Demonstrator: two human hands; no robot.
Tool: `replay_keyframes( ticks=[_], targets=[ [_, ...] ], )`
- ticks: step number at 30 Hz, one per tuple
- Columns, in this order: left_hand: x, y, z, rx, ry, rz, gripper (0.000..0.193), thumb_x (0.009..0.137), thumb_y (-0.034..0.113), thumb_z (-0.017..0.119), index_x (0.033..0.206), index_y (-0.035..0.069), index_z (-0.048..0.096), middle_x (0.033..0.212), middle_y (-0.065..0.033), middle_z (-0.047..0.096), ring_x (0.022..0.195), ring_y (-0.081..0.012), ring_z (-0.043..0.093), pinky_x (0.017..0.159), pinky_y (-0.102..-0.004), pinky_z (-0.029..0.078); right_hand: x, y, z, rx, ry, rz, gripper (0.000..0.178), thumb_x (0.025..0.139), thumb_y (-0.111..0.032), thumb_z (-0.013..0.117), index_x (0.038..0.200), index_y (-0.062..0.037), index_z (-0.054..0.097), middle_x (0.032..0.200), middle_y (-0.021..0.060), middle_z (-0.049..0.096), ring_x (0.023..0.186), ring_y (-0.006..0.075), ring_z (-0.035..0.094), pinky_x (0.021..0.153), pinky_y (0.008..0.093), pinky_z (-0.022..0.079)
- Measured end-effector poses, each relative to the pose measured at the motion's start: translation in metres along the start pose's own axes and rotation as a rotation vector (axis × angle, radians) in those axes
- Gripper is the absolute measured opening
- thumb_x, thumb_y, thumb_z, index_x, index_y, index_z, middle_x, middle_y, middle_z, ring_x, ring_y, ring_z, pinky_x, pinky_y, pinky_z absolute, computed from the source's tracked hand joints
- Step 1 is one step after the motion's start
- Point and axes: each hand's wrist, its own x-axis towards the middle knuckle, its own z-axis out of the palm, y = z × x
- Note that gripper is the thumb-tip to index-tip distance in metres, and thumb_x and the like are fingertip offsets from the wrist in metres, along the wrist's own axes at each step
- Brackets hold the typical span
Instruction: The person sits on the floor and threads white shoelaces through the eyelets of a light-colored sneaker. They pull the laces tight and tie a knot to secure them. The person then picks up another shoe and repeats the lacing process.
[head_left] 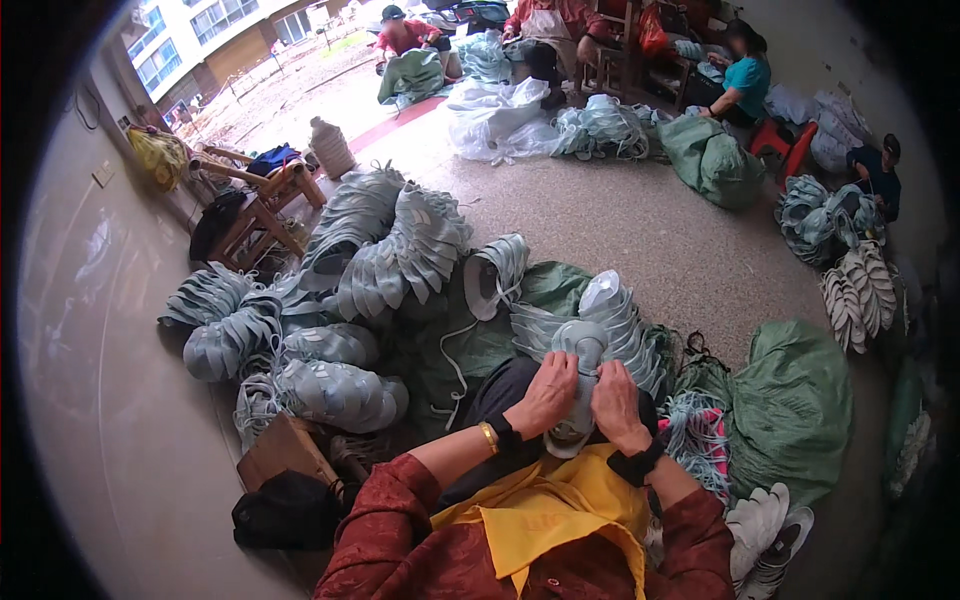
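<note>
Over my lap lies a pale grey-green shoe upper point(580, 340), its long part pointing away from me. My left hand point(550, 390) grips its left edge with bent fingers. At the opposite edge my right hand point(616, 400) is closed the same way, with the fingertips partly hidden. Just beyond my hands rests a nested row of similar uppers point(630, 325), with a whitish piece point(600, 292) at its far end. A yellow apron point(560, 515) covers my front below the upper.
Stacks of nested uppers point(400, 250) crowd the left, beside a wooden stool point(250, 235). A green sack point(795, 410) and tangled laces point(695, 440) lie to the right. White soles point(757, 525) sit near my right elbow. Several people, one in teal point(745, 90), sit farther back.
</note>
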Motion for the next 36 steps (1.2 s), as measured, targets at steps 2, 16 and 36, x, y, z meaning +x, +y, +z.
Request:
replay_keyframes(
  ticks=[2, 16, 36],
  targets=[
    [-0.001, -0.003, 0.005, -0.035, 0.031, -0.007, 0.037, 0.07, 0.002, 0.066, 0.103, -0.01, 0.055, 0.102, -0.022, 0.052, 0.1, -0.0366, 0.05, 0.089, -0.0427, 0.043, -0.001, 0.0, 0.0, 0.012, 0.018, -0.017, 0.015, 0.082, 0.002, 0.055, 0.098, 0.0013, 0.057, 0.099, 0.022, 0.059, 0.096, 0.0407, 0.06, 0.085, 0.0471, 0.05],
    [-0.003, -0.008, 0.012, -0.344, 0.175, -0.124, 0.03, 0.074, -0.003, 0.057, 0.103, -0.006, 0.051, 0.101, -0.0234, 0.051, 0.098, -0.0406, 0.05, 0.086, -0.0473, 0.043, -0.001, -0.012, -0.021, -0.079, -0.063, -0.186, 0.014, 0.085, -0.001, 0.058, 0.098, -0.003, 0.058, 0.088, 0.0166, 0.061, 0.085, 0.0387, 0.063, 0.073, 0.0463, 0.052],
    [-0.003, -0.011, 0.006, -0.319, 0.156, -0.083, 0.027, 0.077, -0.004, 0.053, 0.103, -0.005, 0.049, 0.101, -0.0244, 0.051, 0.098, -0.0416, 0.051, 0.084, -0.0486, 0.045, 0.009, -0.006, -0.019, -0.108, -0.077, -0.148, 0.009, 0.085, -0.003, 0.059, 0.094, -0.0037, 0.061, 0.089, 0.0189, 0.063, 0.085, 0.0381, 0.064, 0.072, 0.0455, 0.053]
  ],
)
